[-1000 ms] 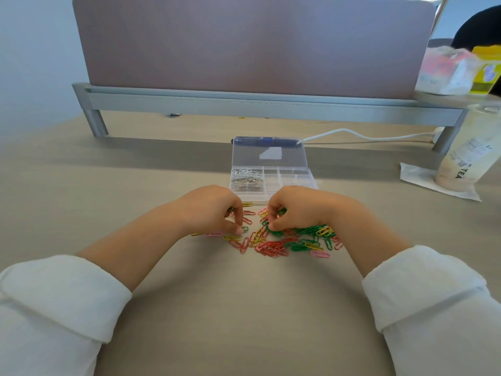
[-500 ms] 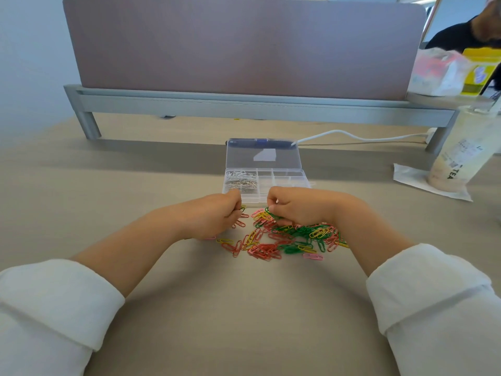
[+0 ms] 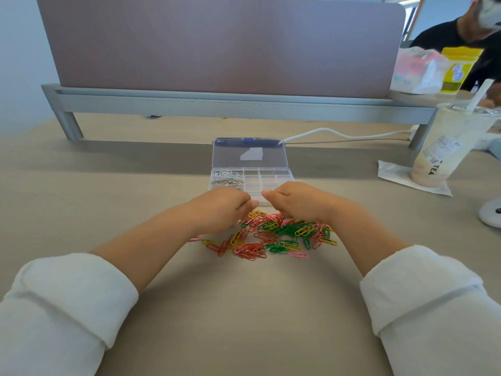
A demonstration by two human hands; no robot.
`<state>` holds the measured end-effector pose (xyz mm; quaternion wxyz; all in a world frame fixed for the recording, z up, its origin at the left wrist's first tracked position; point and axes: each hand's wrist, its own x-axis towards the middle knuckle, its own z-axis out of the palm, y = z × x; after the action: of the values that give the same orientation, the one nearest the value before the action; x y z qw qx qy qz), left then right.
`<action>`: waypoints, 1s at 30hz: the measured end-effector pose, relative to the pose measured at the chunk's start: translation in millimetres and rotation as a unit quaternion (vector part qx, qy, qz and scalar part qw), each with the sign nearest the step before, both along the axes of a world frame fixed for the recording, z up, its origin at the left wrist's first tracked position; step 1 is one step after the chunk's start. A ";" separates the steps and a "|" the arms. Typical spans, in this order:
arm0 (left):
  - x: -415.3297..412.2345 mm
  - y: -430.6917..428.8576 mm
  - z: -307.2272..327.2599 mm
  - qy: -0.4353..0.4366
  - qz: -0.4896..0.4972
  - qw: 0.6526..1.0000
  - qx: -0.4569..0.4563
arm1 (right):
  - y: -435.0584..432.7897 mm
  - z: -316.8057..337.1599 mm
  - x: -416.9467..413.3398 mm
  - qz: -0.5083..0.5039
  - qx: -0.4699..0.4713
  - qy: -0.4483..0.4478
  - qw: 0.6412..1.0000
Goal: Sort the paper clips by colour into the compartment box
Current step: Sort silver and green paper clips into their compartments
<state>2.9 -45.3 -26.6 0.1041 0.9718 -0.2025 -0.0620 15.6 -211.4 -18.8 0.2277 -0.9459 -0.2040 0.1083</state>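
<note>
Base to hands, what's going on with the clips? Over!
Left hand and right hand curled at compartment box near edge, contents hidden. Coloured paper clips piled on desk. White clips, silver clips already boxed. Tea cup far right.

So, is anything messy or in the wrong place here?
A jumbled heap of red, pink, green and yellow wire paper clips lies loose on the beige table, in front of the clear plastic compartment box. One pink clip lies apart at its left edge. Nothing looks spilled or broken.
</note>
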 end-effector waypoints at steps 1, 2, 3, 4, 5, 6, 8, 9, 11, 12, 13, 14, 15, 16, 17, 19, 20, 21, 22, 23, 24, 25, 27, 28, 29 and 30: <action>1.2 -1.6 0.0 -0.024 0.006 0.999 0.023 | -0.9 -0.6 0.4 0.002 -0.011 -0.008 1.000; 1.9 -2.9 0.2 -0.045 0.011 0.998 0.040 | -2.5 -1.2 0.6 0.005 -0.020 -0.015 1.000; 2.4 -3.7 -0.3 -0.056 0.015 0.997 0.049 | -4.1 -2.0 1.2 0.009 -0.022 -0.019 1.000; 1.7 -4.0 -0.4 -0.055 0.018 0.997 0.044 | -5.9 -2.6 1.5 0.012 -0.018 -0.016 1.000; 1.9 -3.4 -1.1 -0.040 0.023 0.998 0.029 | -7.6 -3.0 1.4 0.016 -0.011 -0.010 1.000; 1.4 -2.5 -1.6 -0.021 0.027 0.999 0.014 | -8.8 -3.0 1.3 0.020 -0.006 -0.005 1.000; -0.3 -0.4 -1.4 0.000 0.031 1.000 0.002 | -9.4 -2.5 0.2 0.025 -0.002 0.001 1.000; -0.6 0.4 -1.5 -0.008 0.029 1.000 0.007 | -9.1 -1.9 -0.6 0.025 0.000 0.002 1.000; -1.7 1.1 -1.8 -0.051 0.023 0.998 0.025 | -8.2 -1.4 -1.9 0.022 0.011 0.006 1.000; -2.6 1.1 -1.4 -0.069 0.024 0.997 0.033 | -7.7 -1.7 -2.3 0.025 0.012 0.004 1.000; -3.4 1.2 -1.2 -0.080 0.025 0.996 0.041 | -7.0 -2.7 -2.1 0.032 0.004 -0.003 0.999; -4.7 1.4 -0.9 -0.084 0.024 0.995 0.047 | -6.7 -4.1 -1.8 0.040 -0.012 -0.012 0.999; -5.4 1.7 -1.2 -0.083 0.022 0.995 0.051 | -6.6 -5.6 -1.5 0.047 -0.025 -0.021 0.998; -6.0 1.9 -1.3 -0.080 0.019 0.995 0.052 | -6.9 -6.8 -1.3 0.049 -0.035 -0.026 0.998; -6.4 2.4 -1.0 -0.075 0.017 0.996 0.054 | -7.3 -7.3 -1.4 0.050 -0.040 -0.030 0.997; -6.3 4.2 0.9 -0.066 0.015 0.996 0.063 | -8.8 -6.5 -1.7 0.047 -0.048 -0.030 0.997; -6.4 5.6 2.3 -0.061 0.017 0.996 0.066 | -9.2 -5.3 -1.9 0.045 -0.052 -0.026 0.997; -6.5 7.1 3.5 -0.056 0.019 0.996 0.071 | -9.7 -3.9 -2.5 0.044 -0.055 -0.021 0.997; -6.6 8.6 4.8 -0.055 0.023 0.995 0.078 | -10.0 -2.7 -3.1 0.043 -0.060 -0.015 0.997; -6.5 9.6 5.5 -0.060 0.027 0.994 0.087 | -10.1 -1.8 -3.5 0.042 -0.065 -0.013 0.997; -6.6 10.3 6.0 -0.070 0.032 0.993 0.095 | -10.0 -1.2 -3.9 0.042 -0.069 -0.012 0.997; -6.6 10.7 6.1 -0.081 0.037 0.991 0.098 | -9.4 -1.0 -4.1 0.041 -0.071 -0.016 0.997; -5.7 10.8 5.3 -0.094 0.041 0.991 0.088 | -7.8 -1.1 -4.3 0.039 -0.064 -0.024 0.997; -5.3 10.9 5.1 -0.095 0.040 0.992 0.079 | -7.2 -1.2 -4.4 0.040 -0.057 -0.028 0.997; -4.7 11.6 5.0 -0.094 0.038 0.992 0.073 | -6.8 -0.8 -4.7 0.043 -0.052 -0.030 0.997; -4.1 12.7 5.2 -0.092 0.036 0.992 0.072 | -6.7 -0.5 -5.2 0.047 -0.050 -0.028 0.997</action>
<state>-1.2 -32.6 -21.4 0.0169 0.9850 -0.1707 0.0169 10.4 -218.1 -19.3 0.1693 -0.9480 -0.2490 0.1027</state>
